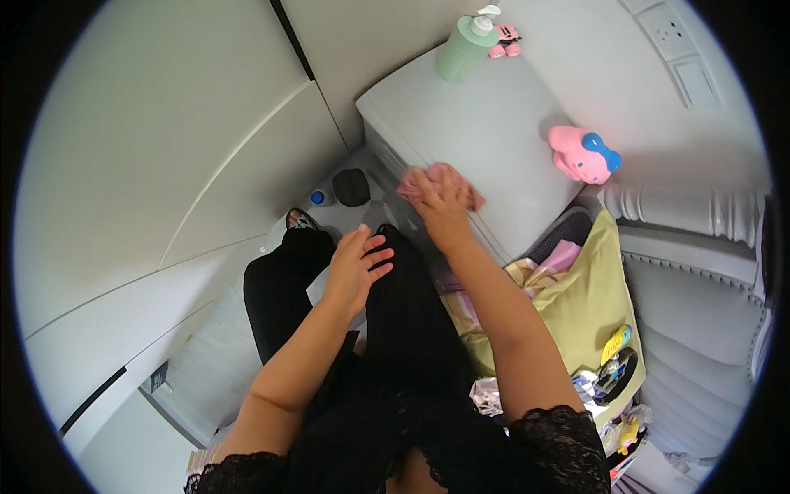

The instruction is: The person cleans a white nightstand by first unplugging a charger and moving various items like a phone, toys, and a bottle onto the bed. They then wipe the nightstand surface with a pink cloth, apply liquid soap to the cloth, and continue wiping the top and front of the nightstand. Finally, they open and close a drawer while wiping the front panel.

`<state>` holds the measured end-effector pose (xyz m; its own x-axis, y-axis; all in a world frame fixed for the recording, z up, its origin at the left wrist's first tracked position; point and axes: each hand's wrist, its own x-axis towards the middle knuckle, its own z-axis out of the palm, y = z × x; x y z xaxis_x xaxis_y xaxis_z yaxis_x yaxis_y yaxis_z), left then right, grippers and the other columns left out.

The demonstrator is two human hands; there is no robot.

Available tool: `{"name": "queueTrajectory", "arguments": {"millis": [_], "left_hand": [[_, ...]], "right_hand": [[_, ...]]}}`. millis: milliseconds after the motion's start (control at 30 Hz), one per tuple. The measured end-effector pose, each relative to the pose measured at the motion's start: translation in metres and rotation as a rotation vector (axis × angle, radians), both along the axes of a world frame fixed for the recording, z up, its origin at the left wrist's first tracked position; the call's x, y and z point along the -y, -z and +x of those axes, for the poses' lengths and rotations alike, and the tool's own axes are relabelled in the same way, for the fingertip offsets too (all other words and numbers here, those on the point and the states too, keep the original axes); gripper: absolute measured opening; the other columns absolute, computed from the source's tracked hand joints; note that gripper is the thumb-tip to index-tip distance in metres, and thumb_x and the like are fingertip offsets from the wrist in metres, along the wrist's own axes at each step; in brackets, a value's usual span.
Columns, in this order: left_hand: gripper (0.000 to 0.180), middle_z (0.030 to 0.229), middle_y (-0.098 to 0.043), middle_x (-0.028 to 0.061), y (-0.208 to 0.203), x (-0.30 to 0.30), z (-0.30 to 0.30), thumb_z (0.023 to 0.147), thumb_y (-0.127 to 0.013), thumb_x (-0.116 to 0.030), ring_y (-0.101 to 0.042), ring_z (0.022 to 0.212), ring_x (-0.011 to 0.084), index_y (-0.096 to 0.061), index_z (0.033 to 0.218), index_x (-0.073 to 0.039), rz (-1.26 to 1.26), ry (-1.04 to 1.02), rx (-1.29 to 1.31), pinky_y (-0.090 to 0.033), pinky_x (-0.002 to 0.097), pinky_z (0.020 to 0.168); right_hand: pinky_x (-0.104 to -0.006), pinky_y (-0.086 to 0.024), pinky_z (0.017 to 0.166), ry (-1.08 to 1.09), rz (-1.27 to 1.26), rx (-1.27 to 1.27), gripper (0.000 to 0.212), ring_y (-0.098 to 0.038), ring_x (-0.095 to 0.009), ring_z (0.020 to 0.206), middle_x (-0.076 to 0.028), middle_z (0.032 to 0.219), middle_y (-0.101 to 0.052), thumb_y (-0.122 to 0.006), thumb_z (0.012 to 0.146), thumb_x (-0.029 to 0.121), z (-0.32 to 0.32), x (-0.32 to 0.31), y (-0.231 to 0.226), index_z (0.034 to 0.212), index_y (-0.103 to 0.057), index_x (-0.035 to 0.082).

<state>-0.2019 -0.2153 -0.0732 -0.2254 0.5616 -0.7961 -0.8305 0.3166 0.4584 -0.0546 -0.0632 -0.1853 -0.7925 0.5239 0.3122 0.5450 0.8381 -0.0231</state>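
Note:
My right hand (pixel 444 212) presses a crumpled pink cloth (pixel 476 198) against the front edge of a white bedside cabinet (pixel 502 132). Its fingers lie over the cloth and are slightly blurred. Above my lap hangs my left hand (pixel 355 272), open, fingers apart, with nothing in it. On the cabinet top, toward the back, stand a pale green pump bottle (pixel 467 51) with a white pump and a small pink toy car (pixel 504 41). A pink figure with a blue bow (pixel 583 155) sits at the cabinet's right side, by the wall.
Tall white wardrobe doors (pixel 164 123) rise on the left. Down on the floor are a blue-capped bottle (pixel 321 198) and a dark round object (pixel 352 188). A yellow-green cloth (pixel 576 296) with several small items lies at right, beside a grey padded headboard (pixel 699 329).

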Motion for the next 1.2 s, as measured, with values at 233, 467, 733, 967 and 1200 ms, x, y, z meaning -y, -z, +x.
{"name": "queueTrajectory", "arguments": {"millis": [233, 467, 733, 967, 1200], "left_hand": [[0.04, 0.11, -0.057, 0.012, -0.014, 0.029, -0.048, 0.093, -0.056, -0.037, -0.06, 0.096, 0.0261, -0.047, 0.118, -0.007, 0.003, -0.133, -0.154, -0.049, 0.0415, 0.083], [0.034, 0.106, -0.059, 0.0111, -0.002, 0.068, -0.06, 0.094, -0.054, -0.033, -0.06, 0.093, 0.0246, -0.049, 0.117, -0.007, -0.018, -0.219, -0.15, -0.05, 0.0396, 0.081], [0.026, 0.102, -0.06, 0.0085, -0.005, 0.057, -0.032, 0.093, -0.058, -0.029, -0.061, 0.091, 0.0213, -0.051, 0.11, -0.01, 0.088, -0.055, -0.082, -0.05, 0.0364, 0.08], [0.026, 0.102, -0.06, 0.0082, 0.001, 0.068, -0.031, 0.091, -0.06, -0.03, -0.06, 0.091, 0.0214, -0.052, 0.108, -0.011, 0.096, -0.041, -0.057, -0.049, 0.0361, 0.081], [0.028, 0.102, -0.06, 0.009, 0.006, 0.078, -0.045, 0.091, -0.06, -0.028, -0.06, 0.09, 0.0216, -0.053, 0.111, -0.01, 0.032, -0.098, -0.076, -0.049, 0.0365, 0.081]], "right_hand": [[-0.0615, -0.033, 0.096, -0.221, 0.182, 0.072, 0.029, -0.035, -0.032, 0.131, 0.001, 0.129, -0.047, -0.058, 0.081, 0.022, -0.154, -0.066, 0.02, 0.106, -0.067, 0.013], [-0.0594, -0.032, 0.102, -0.26, 0.042, 0.018, 0.032, -0.034, -0.033, 0.133, -0.009, 0.12, -0.053, -0.062, 0.069, 0.014, -0.088, -0.039, 0.021, 0.1, -0.068, 0.007], [-0.0465, -0.041, 0.097, -0.053, -0.787, 0.31, 0.02, -0.051, -0.033, 0.115, -0.014, 0.122, -0.057, -0.062, 0.071, 0.009, 0.062, 0.066, -0.027, 0.088, -0.07, 0.004], [-0.0444, -0.044, 0.088, 0.302, -0.426, -0.458, 0.042, -0.053, -0.037, 0.107, -0.017, 0.12, -0.054, -0.06, 0.064, 0.002, 0.083, 0.022, -0.061, 0.104, -0.069, 0.011], [-0.0511, -0.031, 0.102, 0.172, -0.129, -0.092, 0.054, -0.039, -0.042, 0.124, -0.016, 0.13, -0.05, -0.061, 0.064, 0.001, 0.016, 0.033, 0.001, 0.115, -0.065, 0.02]]}}
